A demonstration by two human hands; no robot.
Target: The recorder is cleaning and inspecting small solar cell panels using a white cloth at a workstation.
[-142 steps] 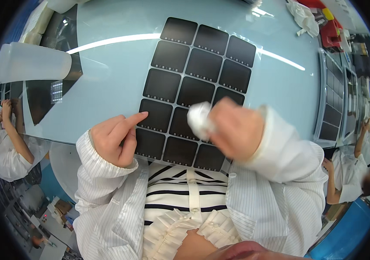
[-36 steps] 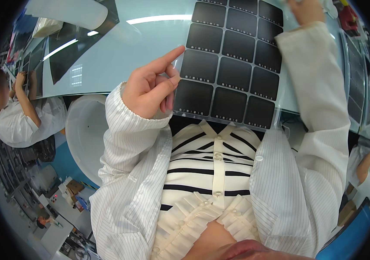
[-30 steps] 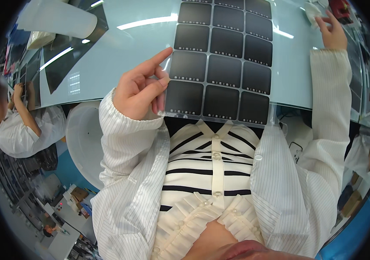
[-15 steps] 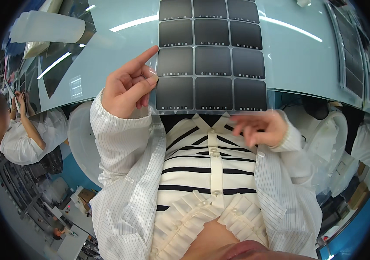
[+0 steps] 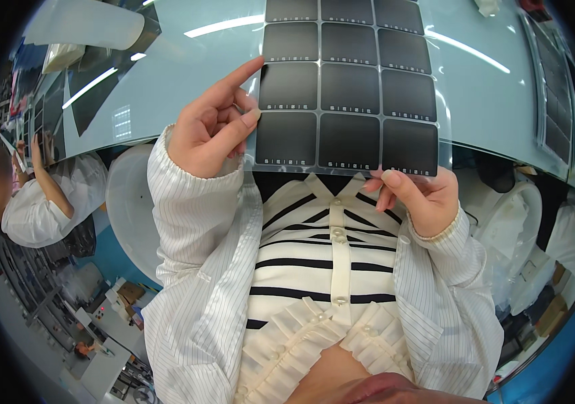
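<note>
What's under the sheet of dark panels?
The pale table shows around the sheet, whose near edge sticks out past the table toward the striped shirt. What lies directly beneath the dark part is covered.

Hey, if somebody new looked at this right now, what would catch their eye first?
Probably the sheet of dark rectangles, in the upper middle on the pale glossy table, its near edge overhanging toward the person. Next, the two hands: the left hand at its left edge, the right hand at its near right corner. Below them, a bold black-and-cream striped top.
</note>
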